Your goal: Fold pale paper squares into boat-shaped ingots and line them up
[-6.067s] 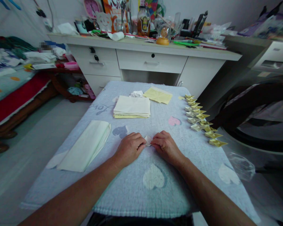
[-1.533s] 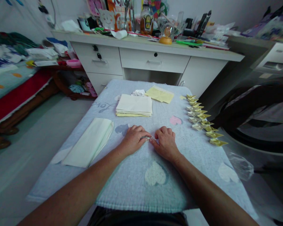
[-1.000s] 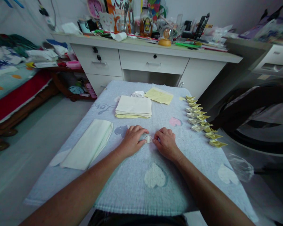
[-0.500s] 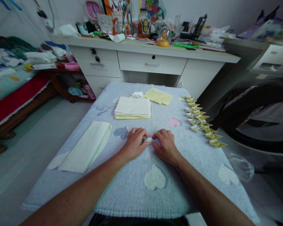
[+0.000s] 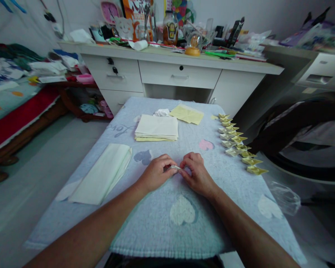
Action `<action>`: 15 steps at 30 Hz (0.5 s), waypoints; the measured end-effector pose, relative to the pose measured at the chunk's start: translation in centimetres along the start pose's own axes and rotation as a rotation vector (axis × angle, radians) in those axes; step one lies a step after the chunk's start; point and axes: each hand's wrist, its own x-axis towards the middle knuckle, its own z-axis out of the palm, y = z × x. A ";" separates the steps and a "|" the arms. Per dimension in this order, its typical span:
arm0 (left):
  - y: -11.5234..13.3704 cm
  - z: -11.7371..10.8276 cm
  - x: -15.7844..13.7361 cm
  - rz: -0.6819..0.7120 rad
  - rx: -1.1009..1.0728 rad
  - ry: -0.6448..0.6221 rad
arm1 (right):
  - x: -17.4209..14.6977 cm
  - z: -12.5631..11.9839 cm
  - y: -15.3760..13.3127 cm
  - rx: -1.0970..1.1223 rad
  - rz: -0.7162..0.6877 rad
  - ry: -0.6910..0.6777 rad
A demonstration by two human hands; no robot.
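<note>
Between my two hands is a small folded piece of paper [image 5: 175, 167], whitish and seen almost edge-on. My left hand [image 5: 159, 172] pinches its left end between thumb and fingers. At its right end my right hand [image 5: 195, 172] does the same, fingers curled. Both hands rest low over the blue cloth, and much of the paper is hidden by the fingers. Beyond them lies a stack of white and yellow paper sheets [image 5: 156, 126]. Off to the right stand several folded paper boats [image 5: 231, 136] in two rows, yellow and whitish.
A long folded pale paper [image 5: 102, 175] lies at the left. Yellow sheets [image 5: 187, 114] and a crumpled white tissue [image 5: 162, 112] are at the back of the cloth-covered table [image 5: 145, 230]. Behind stands a cluttered white desk [image 5: 181, 69]; a washing machine [image 5: 321, 74] is at right.
The folded paper has turned from showing a wider face to a thin edge. Both hands have shifted slightly, still pinching it. The other things stay in place.
</note>
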 end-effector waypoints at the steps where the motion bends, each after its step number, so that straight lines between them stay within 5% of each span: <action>1: 0.0 -0.1 0.0 -0.017 -0.028 0.016 | -0.1 -0.1 0.0 0.015 -0.005 0.002; 15: 0.0 0.0 -0.2 -0.126 -0.195 0.046 | 0.1 -0.4 0.1 0.242 -0.030 0.022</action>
